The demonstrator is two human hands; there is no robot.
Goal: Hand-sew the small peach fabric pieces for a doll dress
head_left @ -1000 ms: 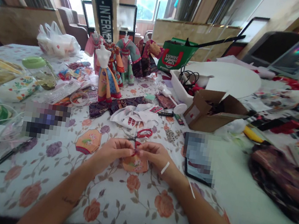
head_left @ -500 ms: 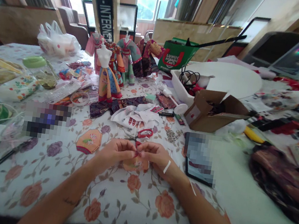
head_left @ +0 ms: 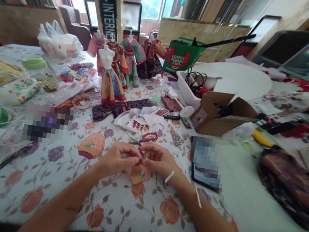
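Observation:
My left hand [head_left: 117, 159] and my right hand [head_left: 158, 160] meet at the fingertips above the floral tablecloth [head_left: 111, 210]. Both pinch a small red cord [head_left: 141, 161], mostly hidden by my fingers. Just below them hangs or lies an orange embroidered fabric piece [head_left: 139, 174], and I cannot tell whether it is attached to the cord. Red-handled scissors [head_left: 147, 138] lie a little beyond my fingertips. To the left of my left hand lies a similar orange panel with a dark red edge [head_left: 91, 147]. A white band [head_left: 169, 176] circles my right wrist.
Dolls in embroidered gowns [head_left: 128, 59] and a white dress form [head_left: 106, 57] stand at the back. Nearby are crumpled white fabric [head_left: 139, 120], a cardboard box [head_left: 218, 116], a white tray of cables [head_left: 189, 88], a blurred phone [head_left: 204, 164], and dark patterned cloth [head_left: 288, 182].
The orange fabric piece has turned and looks narrower below my hands. My fingers have shifted slightly around the red cord, and the view has moved a little.

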